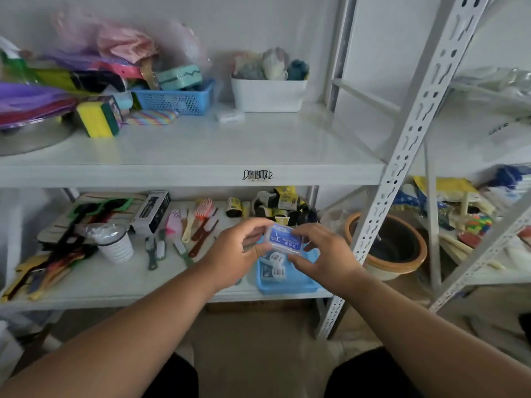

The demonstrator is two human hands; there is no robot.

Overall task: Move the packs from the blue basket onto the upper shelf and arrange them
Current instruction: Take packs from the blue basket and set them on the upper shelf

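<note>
Both hands hold one pack (pixel 285 239) between them, above the far end of the blue basket (pixel 290 285) on the lower shelf (pixel 120 280). Left hand (pixel 240 254): fingers curled round the pack's left end, thumb on its near edge. Right hand (pixel 323 254): fingers and thumb pinching the right end. The pack is clear plastic with a blue label, held roughly level.

More packs (pixel 274 264) lie in the basket, directly at 6 o'clock from the held one — partly hidden by the hands, number unclear.

Upper shelf (pixel 201 150): bare across its front and centre. One small clear pack (pixel 230 116) lies at 12 o'clock from the hands, just in front of a white bin (pixel 268 94).
</note>
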